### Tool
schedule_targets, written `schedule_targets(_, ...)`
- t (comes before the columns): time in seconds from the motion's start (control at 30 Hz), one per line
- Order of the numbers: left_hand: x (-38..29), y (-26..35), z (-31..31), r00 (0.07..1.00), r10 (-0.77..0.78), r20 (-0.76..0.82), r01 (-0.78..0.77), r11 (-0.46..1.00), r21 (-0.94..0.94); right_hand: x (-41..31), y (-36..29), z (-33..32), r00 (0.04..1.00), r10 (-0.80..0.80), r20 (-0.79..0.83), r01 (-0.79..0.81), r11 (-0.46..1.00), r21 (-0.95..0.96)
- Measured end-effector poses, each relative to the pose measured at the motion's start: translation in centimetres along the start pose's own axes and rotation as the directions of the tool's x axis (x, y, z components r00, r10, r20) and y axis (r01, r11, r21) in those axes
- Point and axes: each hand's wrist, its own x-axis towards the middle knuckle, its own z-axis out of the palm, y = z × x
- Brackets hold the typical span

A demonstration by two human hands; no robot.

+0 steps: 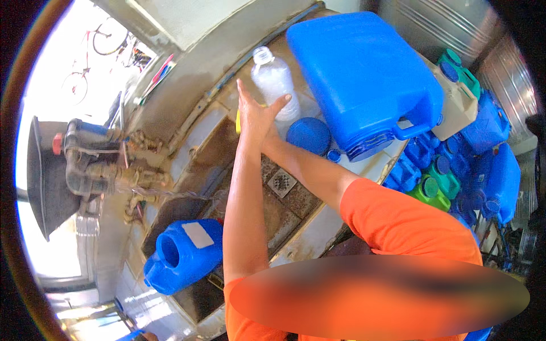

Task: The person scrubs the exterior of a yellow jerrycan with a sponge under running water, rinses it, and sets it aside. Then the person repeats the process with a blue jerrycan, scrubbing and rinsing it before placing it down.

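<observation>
My left hand [258, 113] is in front of the clear plastic bottle [273, 83], thumb apart from the raised fingers. The bottle stands uncapped, with whitish, cloudy contents; whether my thumb touches it is unclear. My right hand is almost wholly hidden behind the left, with only its wrist showing. A yellow thing [238, 121] peeks out beside my left hand, too covered to name. Close to my right wrist lie a large round blue lid [309, 136] and a small blue cap [334, 155]. A big blue plastic jerrycan [367, 76] lies on its side to the right.
Water runs from brass taps [138, 204] on the left into a tiled basin with a drain grate [282, 183]. An uncapped blue jerrycan [192, 253] lies there. Several blue and green containers [441, 177] crowd the right, beside a beige jerrycan [456, 100]. Bicycles [85, 64] stand outside.
</observation>
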Motion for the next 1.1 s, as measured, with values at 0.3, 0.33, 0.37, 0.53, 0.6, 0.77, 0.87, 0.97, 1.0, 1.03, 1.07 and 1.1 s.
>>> schedule_targets(0.3,4.6,1.8,1.0,0.967,-0.156,-0.202,-0.018,0.747,-0.664,-6.6,-1.0,-2.5,0.943,-0.135,0.304,0.218,0.942,-0.257)
schedule_targets(0.33,5.1,2.1,-1.1,0.951,-0.178,-0.252,-0.014,0.789,-0.614,-5.6,-0.6,-2.2,0.963,-0.137,0.230,0.190,0.955,-0.228)
schedule_targets(0.37,5.1,2.5,-2.8,0.957,-0.079,-0.277,-0.129,0.743,-0.657,-3.9,0.0,-1.9,0.968,-0.098,0.232,0.148,0.967,-0.208)
schedule_targets(0.53,2.7,2.1,-13.4,0.982,0.075,-0.171,-0.074,0.997,0.010,2.1,0.9,-2.6,0.968,0.240,0.073,-0.250,0.900,0.357)
schedule_targets(0.6,0.2,1.0,-14.5,0.996,-0.010,-0.093,0.038,0.952,0.303,0.7,-0.5,-4.2,0.865,0.495,0.078,-0.412,0.614,0.673)
schedule_targets(0.77,-6.9,-1.3,-14.2,0.910,-0.018,0.414,-0.321,0.603,0.731,-6.7,-4.4,-8.2,0.675,0.500,0.542,-0.479,-0.262,0.838)
schedule_targets(0.87,-9.3,-1.3,-14.0,0.885,0.004,0.465,-0.397,0.527,0.752,-9.0,-5.2,-8.6,0.764,0.447,0.465,-0.477,-0.094,0.874)
schedule_targets(0.97,-10.1,-0.8,-13.9,0.887,0.025,0.461,-0.401,0.538,0.741,-9.8,-4.9,-8.2,0.720,0.510,0.470,-0.514,-0.065,0.856)
schedule_targets(1.0,-10.1,-0.6,-13.7,0.880,0.022,0.474,-0.415,0.519,0.747,-10.0,-4.7,-8.0,0.700,0.538,0.470,-0.522,-0.063,0.850)
schedule_targets(1.03,-10.1,-0.5,-13.5,0.874,0.020,0.485,-0.429,0.500,0.752,-10.1,-4.6,-7.9,0.697,0.538,0.475,-0.536,-0.050,0.843)
schedule_targets(1.07,-10.0,-0.4,-13.3,0.869,0.018,0.495,-0.442,0.480,0.758,-10.3,-4.4,-8.0,0.684,0.553,0.475,-0.548,-0.041,0.836)
schedule_targets(1.1,-9.9,-0.4,-13.0,0.875,0.037,0.482,-0.443,0.464,0.767,-10.3,-4.3,-8.0,0.672,0.567,0.476,-0.559,-0.033,0.829)
